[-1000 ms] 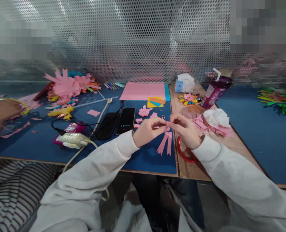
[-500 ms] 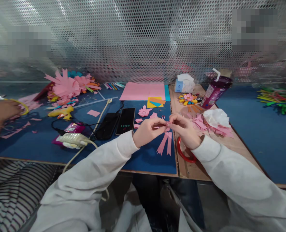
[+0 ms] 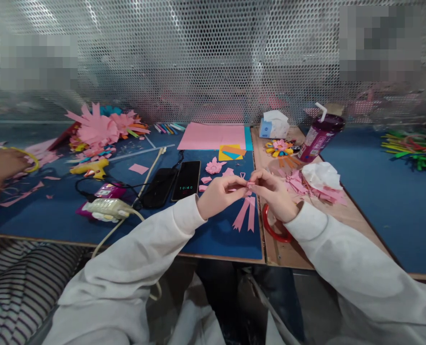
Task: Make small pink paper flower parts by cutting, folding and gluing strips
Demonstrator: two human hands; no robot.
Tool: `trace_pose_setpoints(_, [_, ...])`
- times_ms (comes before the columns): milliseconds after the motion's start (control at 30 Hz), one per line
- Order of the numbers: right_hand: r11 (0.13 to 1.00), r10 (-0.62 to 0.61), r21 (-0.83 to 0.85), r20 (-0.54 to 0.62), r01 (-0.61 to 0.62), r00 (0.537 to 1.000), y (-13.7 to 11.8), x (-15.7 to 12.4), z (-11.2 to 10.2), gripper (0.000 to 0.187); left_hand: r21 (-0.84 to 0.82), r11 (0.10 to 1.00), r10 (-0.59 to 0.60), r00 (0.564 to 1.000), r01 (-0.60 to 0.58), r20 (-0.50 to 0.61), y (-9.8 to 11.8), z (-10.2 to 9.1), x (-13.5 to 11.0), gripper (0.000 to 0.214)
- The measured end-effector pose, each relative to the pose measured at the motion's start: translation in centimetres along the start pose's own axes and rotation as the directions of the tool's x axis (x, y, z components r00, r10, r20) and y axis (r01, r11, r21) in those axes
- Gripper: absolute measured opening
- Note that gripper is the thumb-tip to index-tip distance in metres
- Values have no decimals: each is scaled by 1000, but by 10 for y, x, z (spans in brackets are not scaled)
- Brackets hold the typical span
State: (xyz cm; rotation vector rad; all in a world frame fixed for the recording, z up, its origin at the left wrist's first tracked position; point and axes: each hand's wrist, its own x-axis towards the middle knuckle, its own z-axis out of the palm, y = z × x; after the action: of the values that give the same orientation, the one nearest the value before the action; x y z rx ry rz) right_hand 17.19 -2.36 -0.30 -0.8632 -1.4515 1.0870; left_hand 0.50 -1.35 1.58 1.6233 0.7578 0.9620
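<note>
My left hand and my right hand meet above the blue mat, both pinching one small pink paper piece between fingertips. Below the hands lie two long pink paper strips. A red ring-shaped handle sits under my right wrist. A small pink paper flower rests just beyond my left hand.
Two phones lie left of my hands, beside a glue gun and cables. Pink paper sheet, paper flowers, tissue box, purple cup and pink scraps stand around. Another person's hand works at far left.
Both hands stay together on the pink piece, with only slight finger movement. The view has shifted a little.
</note>
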Motion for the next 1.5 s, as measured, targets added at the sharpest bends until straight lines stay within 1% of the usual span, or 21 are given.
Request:
trace_pose_setpoints(100, [999, 5, 44, -16, -4, 1000, 3, -1, -1, 13, -122, 987, -106, 994, 102, -23, 2, 0, 1, 15])
trace_pose_setpoints(200, [997, 11, 79, -48, -7, 999, 5, -2, -1, 17, -254, 947, -211, 977, 196, -36, 2, 0, 2, 14])
trace_pose_setpoints(300, [997, 20, 82, -145, -8, 989, 7, -2, 1, 19, -370, 894, -282, 959, 252, -29, 1, 1, 3, 13])
trace_pose_setpoints(400, [999, 17, 43, -251, -7, 968, 8, 0, 3, 18, -451, 843, -332, 943, 293, -9, 2, 1, 4, 8])
trace_pose_setpoints(467, [1000, 21, 14, -300, -18, 954, 7, 0, 4, 16, -511, 797, -374, 927, 323, 2, 3, 1, 4, 4])
trace_pose_setpoints(567, [999, 18, -20, -356, -27, 934, 6, 1, 5, 16, -561, 736, -423, 904, 379, 56, 5, 0, 5, 4])
trace_pose_setpoints(633, [999, 1, -39, -376, -17, 927, 5, 0, 6, 16, -569, 704, -433, 892, 424, 129, 5, -1, 5, 10])
trace_pose_setpoints(700, [998, -20, -61, -377, -3, 926, 6, -1, 8, 16, -560, 659, -468, 857, 501, 216, 4, -2, 6, 17])
trace_pose_setpoints(800, [997, -27, -75, -361, 0, 932, 8, -2, 11, 16, -520, 576, -560, 768, 631, 311, 3, -3, 7, 21])
trace_pose_setpoints(867, [998, -27, -70, -357, 2, 934, 9, -2, 13, 16, -498, 535, -606, 721, 683, 337, 3, -4, 7, 22])
trace_pose_setpoints(933, [998, -35, -69, -366, 10, 930, 11, 0, 12, 16, -486, 515, -630, 696, 706, 344, 3, -5, 8, 24])
trace_pose_setpoints(1000, [998, -30, -68, -378, 5, 925, 13, 1, 11, 17, -488, 511, -634, 694, 708, 342, 3, -5, 8, 23])
trace_pose_setpoints(1100, [999, 7, -38, -410, -25, 912, 21, 3, 8, 19, -499, 520, -613, 710, 693, 348, 3, -3, 6, 21])
trace_pose_setpoints(1167, [999, 37, -12, -437, -47, 899, 26, 3, 7, 21, -497, 529, -598, 717, 688, 358, 3, -1, 5, 23])
trace_pose_setpoints(1267, [996, 86, 30, -478, -81, 874, 32, 4, 4, 21, -471, 545, -598, 716, 693, 360, 2, 2, 3, 27])
trace_pose_setpoints(1300, [993, 120, 64, -485, -101, 866, 32, 5, 4, 22, -458, 557, -596, 718, 692, 359, 2, 3, 2, 27])
trace_pose_setpoints(1367, [972, 226, 169, -482, -163, 846, 30, 6, 3, 22, -427, 586, -590, 724, 689, 358, 2, 3, 2, 26])
trace_pose_setpoints(1433, [933, 337, 284, -471, -222, 815, 26, 7, 2, 23, -402, 613, -578, 733, 680, 359, 2, 4, 1, 24])
trace_pose_setpoints(1500, [905, 393, 350, -472, -242, 789, 23, 8, 1, 24, -383, 639, -563, 745, 667, 358, 4, 5, 0, 23])
